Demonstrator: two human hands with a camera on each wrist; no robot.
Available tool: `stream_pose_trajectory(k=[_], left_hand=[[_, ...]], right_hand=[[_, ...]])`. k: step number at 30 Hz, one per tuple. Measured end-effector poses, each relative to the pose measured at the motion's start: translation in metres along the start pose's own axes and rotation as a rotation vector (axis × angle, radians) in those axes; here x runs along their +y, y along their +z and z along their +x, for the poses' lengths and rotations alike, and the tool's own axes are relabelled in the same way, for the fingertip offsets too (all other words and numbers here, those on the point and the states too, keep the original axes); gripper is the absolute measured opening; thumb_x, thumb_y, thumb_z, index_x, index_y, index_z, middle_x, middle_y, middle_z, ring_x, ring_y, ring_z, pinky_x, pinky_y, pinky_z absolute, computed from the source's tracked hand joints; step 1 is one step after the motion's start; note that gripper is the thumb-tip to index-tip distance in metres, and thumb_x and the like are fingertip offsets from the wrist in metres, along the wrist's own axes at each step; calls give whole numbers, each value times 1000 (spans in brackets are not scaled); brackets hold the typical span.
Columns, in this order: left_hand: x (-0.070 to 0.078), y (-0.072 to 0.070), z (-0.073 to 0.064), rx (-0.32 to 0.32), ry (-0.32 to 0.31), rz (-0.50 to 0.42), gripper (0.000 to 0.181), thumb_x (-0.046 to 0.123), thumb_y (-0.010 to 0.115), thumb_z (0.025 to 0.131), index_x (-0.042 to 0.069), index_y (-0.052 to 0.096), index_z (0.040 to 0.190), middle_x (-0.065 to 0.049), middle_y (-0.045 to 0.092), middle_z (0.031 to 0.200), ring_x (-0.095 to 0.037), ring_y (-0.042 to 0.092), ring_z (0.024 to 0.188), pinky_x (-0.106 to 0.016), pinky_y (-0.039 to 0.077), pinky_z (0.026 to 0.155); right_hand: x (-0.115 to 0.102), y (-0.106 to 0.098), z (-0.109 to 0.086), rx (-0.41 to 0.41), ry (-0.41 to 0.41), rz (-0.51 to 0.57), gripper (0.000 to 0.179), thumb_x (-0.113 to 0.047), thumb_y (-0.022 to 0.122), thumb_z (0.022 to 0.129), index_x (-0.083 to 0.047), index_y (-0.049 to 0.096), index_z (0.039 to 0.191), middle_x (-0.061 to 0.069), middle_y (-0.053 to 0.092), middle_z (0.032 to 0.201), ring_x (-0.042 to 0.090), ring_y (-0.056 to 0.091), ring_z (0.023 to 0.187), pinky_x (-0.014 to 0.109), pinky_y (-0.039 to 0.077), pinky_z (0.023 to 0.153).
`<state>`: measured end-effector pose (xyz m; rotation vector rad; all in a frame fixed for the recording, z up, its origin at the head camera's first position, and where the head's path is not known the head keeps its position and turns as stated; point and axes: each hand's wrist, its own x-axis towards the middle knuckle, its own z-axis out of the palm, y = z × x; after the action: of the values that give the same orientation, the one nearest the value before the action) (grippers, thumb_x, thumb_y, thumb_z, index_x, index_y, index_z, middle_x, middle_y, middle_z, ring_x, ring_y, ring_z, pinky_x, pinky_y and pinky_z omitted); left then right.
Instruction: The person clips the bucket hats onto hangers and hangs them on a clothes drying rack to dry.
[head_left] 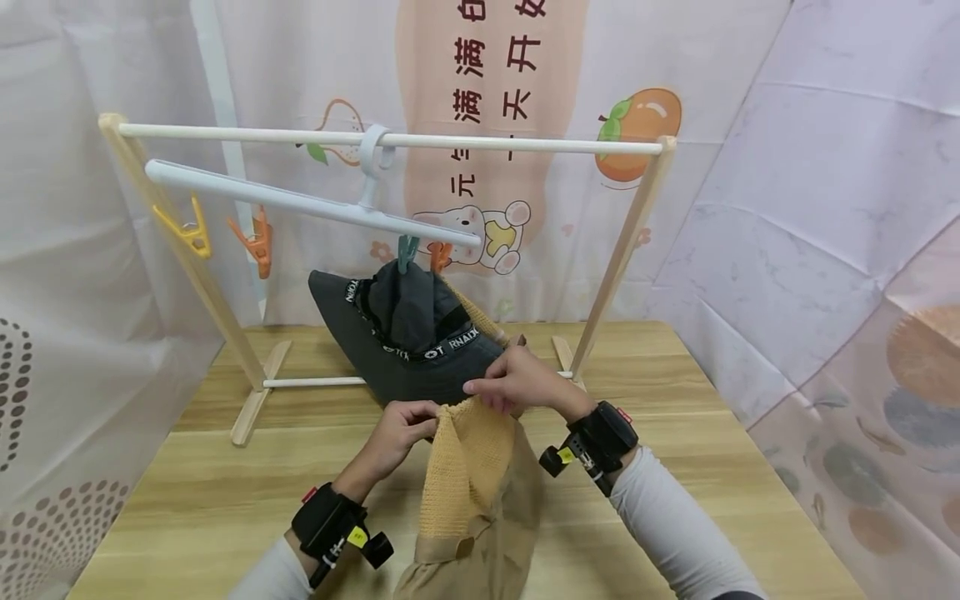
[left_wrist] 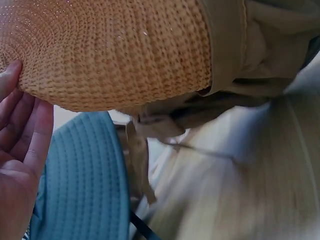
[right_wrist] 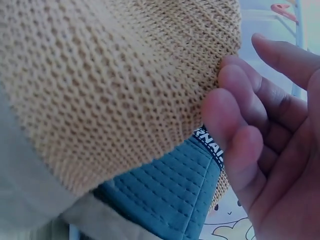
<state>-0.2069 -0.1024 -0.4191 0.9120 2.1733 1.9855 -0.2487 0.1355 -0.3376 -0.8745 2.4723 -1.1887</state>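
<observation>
A tan hat (head_left: 453, 467) with a knitted part and a cloth part hangs over the front of the table. My left hand (head_left: 400, 437) pinches the edge of its knit (left_wrist: 110, 55) between thumb and fingers. Fingertips of my right hand (head_left: 525, 379) touch the knit's other side, and the thumb stands apart from them in the right wrist view. Just behind is a dark bucket hat (head_left: 337, 325) with a lettered band, clipped by a green clothespin (head_left: 407, 252) to a white hanger (head_left: 300, 200). An orange clothespin (head_left: 440, 255) sits beside it, above a knitted tan strip (head_left: 474, 310).
A wooden rack (head_left: 630, 237) stands on the table (head_left: 660, 483), its top bar carrying the tilted hanger. At the hanger's left are a yellow clothespin (head_left: 189, 229) and another orange clothespin (head_left: 259, 243). A printed curtain (head_left: 322, 50) closes off the back.
</observation>
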Motion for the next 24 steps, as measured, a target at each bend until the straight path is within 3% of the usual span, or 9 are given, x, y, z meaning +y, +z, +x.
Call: stream_pose_trajectory(k=[5, 9, 13, 16, 19, 22, 24], left_hand=[[9, 0, -2, 46, 36, -10, 20, 3, 59, 93, -16, 65, 97, 16, 68, 84, 0, 63, 71, -29, 57, 65], [15, 1, -2, 82, 49, -11, 17, 0, 59, 91, -16, 65, 93, 16, 66, 80, 1, 60, 69, -26, 55, 63], [23, 3, -1, 119, 46, -24, 17, -1, 60, 89, -18, 64, 89, 16, 65, 78, 1, 59, 68, -22, 53, 61], [29, 4, 0, 169, 2, -44, 16, -1, 61, 88, -17, 65, 89, 15, 66, 77, 0, 58, 66, -20, 50, 59], [35, 5, 1, 241, -83, -89, 8, 0, 63, 88, -3, 71, 86, 13, 66, 75, -2, 57, 64, -20, 49, 58], [40, 4, 2, 305, -142, -134, 15, 1, 64, 87, 12, 71, 81, 11, 66, 71, -3, 56, 61, -21, 49, 57], [42, 3, 3, 329, -142, -141, 14, 0, 65, 87, 11, 72, 81, 10, 65, 71, -3, 56, 61, -20, 49, 57]], right_hand=[[-2, 1, 1, -20, 8, 72, 39, -31, 68, 92, -4, 69, 63, 3, 58, 51, 26, 57, 47, 36, 51, 50], [-3, 1, 1, -34, -14, 87, 36, -28, 68, 92, -4, 70, 66, 0, 61, 54, 15, 58, 48, 28, 47, 49], [-4, -1, 0, -55, -49, 113, 31, -23, 67, 93, -3, 72, 69, 3, 65, 57, 20, 61, 50, 27, 47, 49], [-4, -1, 0, -76, -88, 127, 28, -19, 66, 93, -1, 73, 72, 7, 67, 58, 26, 62, 52, 29, 50, 50], [-5, -1, -1, -104, -104, 131, 27, -18, 65, 94, 0, 73, 74, 7, 67, 60, 32, 63, 56, 30, 52, 53], [-4, 0, 0, -128, -112, 142, 26, -17, 64, 94, 2, 72, 78, 3, 66, 61, 30, 61, 56, 31, 52, 54], [-4, 1, 2, -140, -131, 144, 23, -15, 64, 94, 3, 73, 81, 2, 66, 63, 27, 60, 57, 32, 52, 55]])
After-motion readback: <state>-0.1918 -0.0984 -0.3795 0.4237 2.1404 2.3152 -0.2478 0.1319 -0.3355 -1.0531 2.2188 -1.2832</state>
